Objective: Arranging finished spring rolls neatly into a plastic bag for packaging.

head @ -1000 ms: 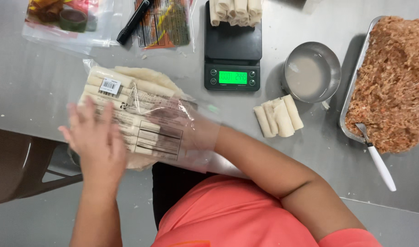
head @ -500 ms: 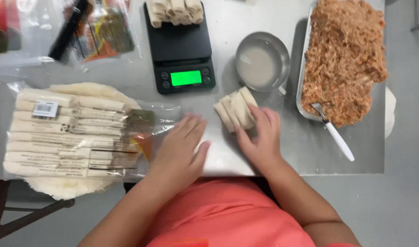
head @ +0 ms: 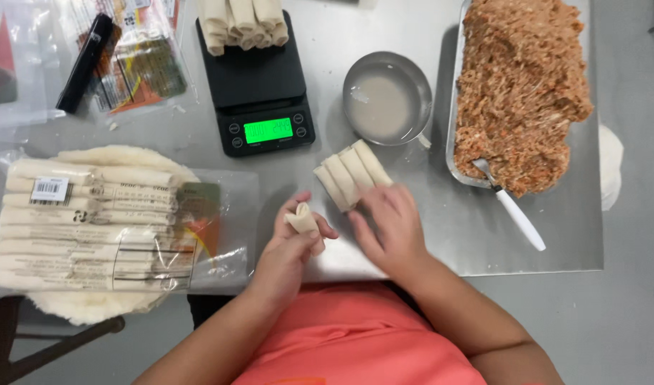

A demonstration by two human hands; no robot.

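Observation:
My left hand holds one pale rolled wrapper roll upright by its end, just above the steel table. My right hand rests flat on the table, fingers touching the near end of a small row of finished rolls lying side by side. A clear bag of round wrappers lies to the left of my left hand.
A black digital scale with a lit green display carries several rolls at the back. A metal bowl of cloudy liquid sits beside it. A tray of minced filling with a white-handled spoon is at right. Plastic packets lie far left.
My left hand has left the wrapper bag and now holds up one roll. My right hand has stayed by the row of rolls. The view has shifted rightward.

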